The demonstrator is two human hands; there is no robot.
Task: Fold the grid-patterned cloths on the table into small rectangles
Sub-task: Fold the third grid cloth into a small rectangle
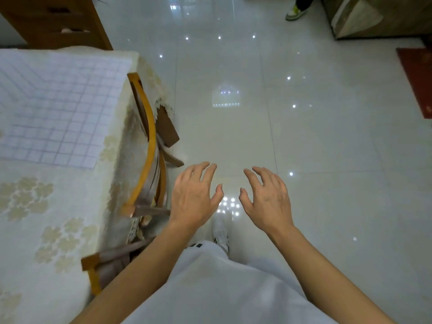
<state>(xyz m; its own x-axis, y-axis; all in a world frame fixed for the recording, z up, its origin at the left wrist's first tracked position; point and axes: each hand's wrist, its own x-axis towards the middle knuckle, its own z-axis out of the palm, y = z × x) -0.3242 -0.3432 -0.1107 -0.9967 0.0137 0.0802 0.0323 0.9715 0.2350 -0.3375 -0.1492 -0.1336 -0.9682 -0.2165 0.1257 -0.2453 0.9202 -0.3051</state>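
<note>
A white cloth with a thin blue grid pattern (56,108) lies spread flat on the table (46,218) at the left, which carries a cream floral cover. My left hand (194,197) and my right hand (268,199) hover side by side over the shiny floor, well to the right of the table. Both hands hold nothing and their fingers are spread. Neither hand touches the cloth.
A wooden chair (149,146) is tucked against the table's right edge. The glossy white tiled floor (304,136) stretches ahead. Another person's shoe (295,11) shows at the top, a cabinet (374,17) at top right, and a red mat (418,80) at the right edge.
</note>
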